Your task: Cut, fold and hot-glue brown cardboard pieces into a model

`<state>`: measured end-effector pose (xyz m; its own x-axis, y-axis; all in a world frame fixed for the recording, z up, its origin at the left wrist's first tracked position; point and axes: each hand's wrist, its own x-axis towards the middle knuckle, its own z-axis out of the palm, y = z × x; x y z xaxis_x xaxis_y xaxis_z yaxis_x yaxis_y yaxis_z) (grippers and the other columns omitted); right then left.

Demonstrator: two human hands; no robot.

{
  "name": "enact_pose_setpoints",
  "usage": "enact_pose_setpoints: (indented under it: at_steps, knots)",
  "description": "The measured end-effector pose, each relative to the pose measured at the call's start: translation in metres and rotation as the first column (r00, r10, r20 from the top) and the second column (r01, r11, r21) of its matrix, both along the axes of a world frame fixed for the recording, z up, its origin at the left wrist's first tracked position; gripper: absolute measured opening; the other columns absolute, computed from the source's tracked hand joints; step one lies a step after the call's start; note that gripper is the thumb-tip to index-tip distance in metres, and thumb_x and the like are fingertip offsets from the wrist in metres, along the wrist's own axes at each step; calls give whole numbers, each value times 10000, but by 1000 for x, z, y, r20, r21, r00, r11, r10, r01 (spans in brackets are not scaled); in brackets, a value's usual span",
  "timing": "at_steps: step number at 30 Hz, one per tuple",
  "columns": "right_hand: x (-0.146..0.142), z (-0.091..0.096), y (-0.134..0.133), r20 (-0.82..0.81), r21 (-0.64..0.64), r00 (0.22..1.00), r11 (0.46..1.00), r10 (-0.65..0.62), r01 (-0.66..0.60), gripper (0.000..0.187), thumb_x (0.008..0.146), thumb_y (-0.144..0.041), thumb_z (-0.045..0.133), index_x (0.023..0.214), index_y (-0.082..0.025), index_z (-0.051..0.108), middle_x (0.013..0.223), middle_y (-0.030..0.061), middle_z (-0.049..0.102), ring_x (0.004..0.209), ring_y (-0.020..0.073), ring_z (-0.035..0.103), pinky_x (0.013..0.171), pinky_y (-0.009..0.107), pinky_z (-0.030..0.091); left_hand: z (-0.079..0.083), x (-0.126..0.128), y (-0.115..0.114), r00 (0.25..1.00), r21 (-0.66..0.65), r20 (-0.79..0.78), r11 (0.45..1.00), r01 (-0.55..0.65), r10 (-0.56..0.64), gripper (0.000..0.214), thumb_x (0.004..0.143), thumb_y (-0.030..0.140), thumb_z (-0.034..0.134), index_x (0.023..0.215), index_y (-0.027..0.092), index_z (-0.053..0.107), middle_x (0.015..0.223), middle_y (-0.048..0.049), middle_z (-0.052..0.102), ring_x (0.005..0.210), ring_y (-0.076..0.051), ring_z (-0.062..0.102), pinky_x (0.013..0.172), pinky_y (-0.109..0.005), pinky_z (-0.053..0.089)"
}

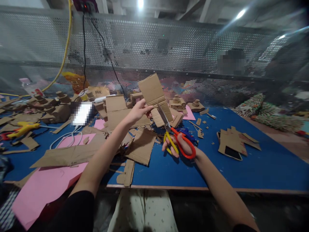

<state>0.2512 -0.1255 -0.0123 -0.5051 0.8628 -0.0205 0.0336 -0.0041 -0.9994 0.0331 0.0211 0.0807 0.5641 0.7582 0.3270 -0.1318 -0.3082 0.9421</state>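
A piece of cardboard (pixel 152 88) is raised above the table, pinched along its left side by my left hand (pixel 140 111). My right hand (pixel 180 145) grips a pair of scissors (pixel 182 145) with one red and one yellow handle. The scissor blades point up and left and lie across the lower part of the cardboard. From this angle I cannot tell how deep they are in it. Beneath my hands lies a flat brown cardboard sheet (pixel 141 146), and a blue object (pixel 188 135) sits behind the scissors, partly covered.
Pink paper (pixel 50 187) hangs over the front edge at left. A yellow glue gun (pixel 26 127), a lit phone (pixel 82 113) with a white cable and cardboard models (pixel 56 111) crowd the left. Another phone (pixel 233 152) lies under cardboard at right. A perforated metal screen (pixel 154 42) stands behind.
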Motion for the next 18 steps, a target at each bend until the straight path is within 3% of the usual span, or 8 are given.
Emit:
enact_pose_setpoints:
  at_steps: [6, 10, 18]
  knots:
    - [-8, 3, 2, 34, 20, 997, 998, -64, 64, 764, 716, -931, 252, 947, -229, 447, 877, 76, 685, 398, 83, 456, 355, 250, 324, -1, 3, -3, 998, -139, 54, 990, 34, -27, 144, 814, 192, 676, 817, 166, 534, 561, 13, 604, 497, -95, 570, 509, -212, 453]
    - [-5, 3, -1, 42, -16, 999, 1000, -8, 9, 746, 771, -892, 232, 998, -216, 450, 883, 77, 682, 410, 76, 477, 377, 238, 354, -5, 6, 3, 995, -190, 92, 982, -12, 30, 160, 786, 181, 695, 843, 147, 549, 644, 9, 634, 502, -73, 560, 519, -204, 474]
    - [0, -1, -5, 41, -16, 998, 999, 43, -43, 755, 800, -865, 213, 1071, -210, 474, 874, 65, 687, 417, 74, 484, 390, 227, 387, -4, -14, 24, 973, -84, 150, 983, -166, 177, 197, 761, 209, 704, 843, 157, 532, 591, 65, 551, 448, -45, 468, 451, -167, 404]
